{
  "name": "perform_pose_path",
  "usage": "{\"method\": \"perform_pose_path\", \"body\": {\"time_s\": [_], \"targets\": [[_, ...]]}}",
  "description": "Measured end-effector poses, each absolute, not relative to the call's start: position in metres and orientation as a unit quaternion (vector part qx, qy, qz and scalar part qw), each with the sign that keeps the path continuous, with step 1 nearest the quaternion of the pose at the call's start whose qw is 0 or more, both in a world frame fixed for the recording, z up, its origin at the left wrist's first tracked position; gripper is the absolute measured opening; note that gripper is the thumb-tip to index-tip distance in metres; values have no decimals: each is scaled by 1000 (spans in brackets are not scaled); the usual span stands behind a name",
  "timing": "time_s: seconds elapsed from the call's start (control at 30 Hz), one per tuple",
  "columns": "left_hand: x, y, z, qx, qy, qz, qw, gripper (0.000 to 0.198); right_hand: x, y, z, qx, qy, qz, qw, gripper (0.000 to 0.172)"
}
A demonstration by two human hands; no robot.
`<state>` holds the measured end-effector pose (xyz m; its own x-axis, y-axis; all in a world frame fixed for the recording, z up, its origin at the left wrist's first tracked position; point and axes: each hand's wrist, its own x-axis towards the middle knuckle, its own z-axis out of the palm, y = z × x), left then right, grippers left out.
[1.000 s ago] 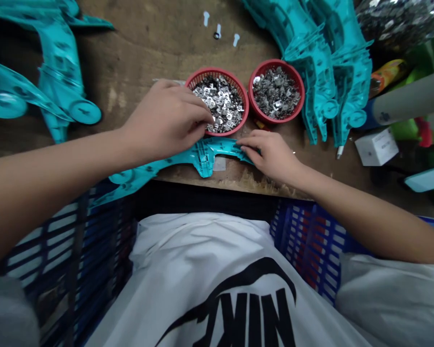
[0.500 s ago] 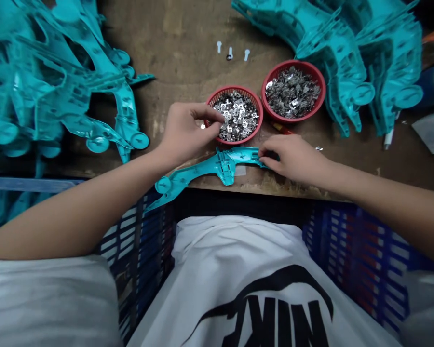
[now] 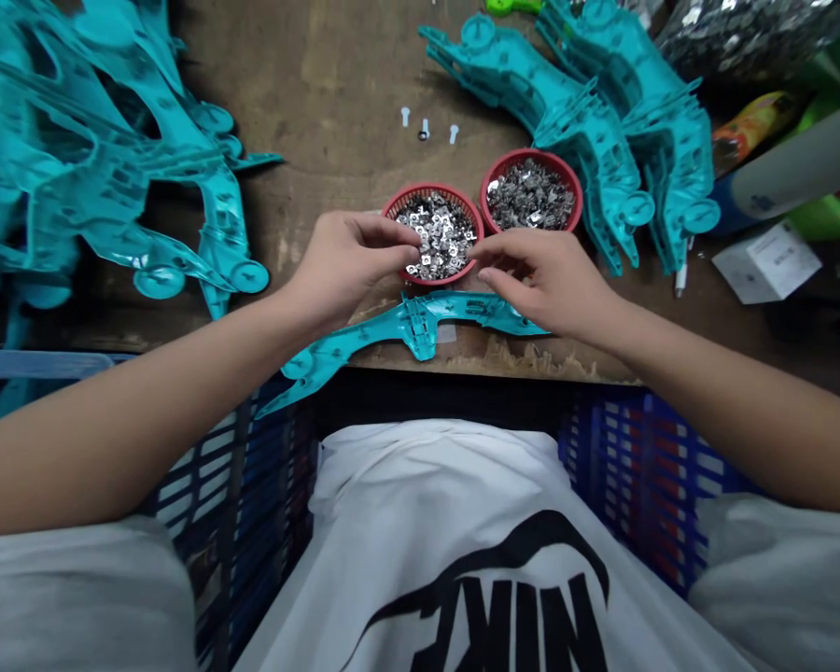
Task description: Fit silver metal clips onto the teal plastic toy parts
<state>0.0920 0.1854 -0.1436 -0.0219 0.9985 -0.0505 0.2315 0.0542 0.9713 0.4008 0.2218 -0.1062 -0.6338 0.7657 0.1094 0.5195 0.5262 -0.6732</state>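
Left hand point(image 3: 346, 264) pinched over the near rim of the left basket point(image 3: 427, 186), fingertips point(image 3: 410, 233) in among the steel clips point(image 3: 440, 238); whether a clip sits in the pinch is hidden, cannot tell. Right hand point(image 3: 539, 275) loosely curled, thumb and forefinger close, nothing visible between them, just right of that basket and above the teal part point(image 3: 420, 327). Part lies below both hands across the bench edge point(image 3: 504, 366), its left end jutting past it. Second basket point(image 3: 532, 152) sits beyond the right hand. Risks, judged: a wrist knock could tip the overhanging part off the edge; clips look tangled, so a lift could drag others over the rim; a small clip could slip the pinch and fall among the teal stacks point(image 3: 602, 159) or into the blue crate point(image 3: 644, 476) below
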Motion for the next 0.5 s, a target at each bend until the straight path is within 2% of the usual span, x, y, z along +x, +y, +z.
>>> {"method": "perform_pose_path", "body": {"time_s": [0.17, 0.4, 0.5], "targets": [[106, 169, -140, 527, 546, 409, 507, 20, 393, 217, -119, -319, -870, 306, 221, 34], [117, 157, -114, 528, 545, 365, 540, 35, 390, 206, -124, -274, -870, 325, 251, 30], [118, 149, -111, 582, 522, 341, 523, 31, 390, 194, -128, -269, -862, 341, 259, 24]]}}
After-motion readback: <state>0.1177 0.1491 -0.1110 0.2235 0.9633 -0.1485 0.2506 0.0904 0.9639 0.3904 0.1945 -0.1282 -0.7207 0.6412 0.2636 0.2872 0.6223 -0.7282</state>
